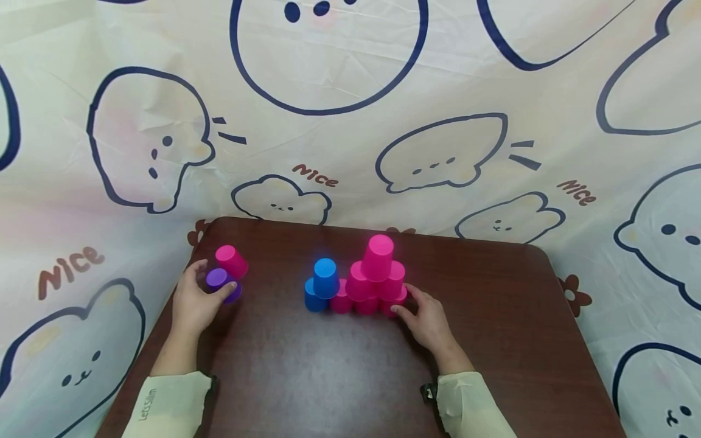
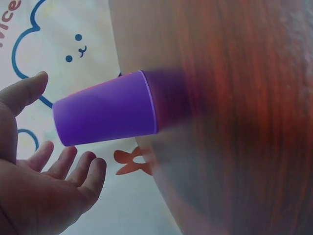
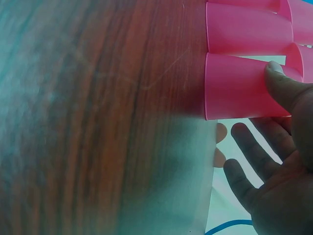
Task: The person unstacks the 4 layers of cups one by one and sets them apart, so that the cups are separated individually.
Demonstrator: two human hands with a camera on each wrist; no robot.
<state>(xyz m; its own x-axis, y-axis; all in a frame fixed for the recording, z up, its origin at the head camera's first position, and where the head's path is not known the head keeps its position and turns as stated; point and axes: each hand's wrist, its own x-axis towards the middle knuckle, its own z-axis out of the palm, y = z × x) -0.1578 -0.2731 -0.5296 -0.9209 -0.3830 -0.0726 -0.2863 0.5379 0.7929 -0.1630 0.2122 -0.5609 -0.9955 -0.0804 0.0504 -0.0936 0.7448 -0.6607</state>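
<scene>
Nearest us, the right hand point(image 1: 429, 325) has its grip on the end pink cup point(image 3: 239, 88) of the bottom row, thumb against its side; we judge that a tug there could bring down the cups it supports. The left hand point(image 1: 197, 304) has its grip spread loosely about the upturned purple cup point(image 2: 105, 110) near the left edge of the surface point(image 1: 306, 377), so a nudge could topple it or strike the lone pink cup point(image 1: 232, 263) just beyond. Farther still, any jolt could unseat the top pink cup point(image 1: 379, 258).
</scene>
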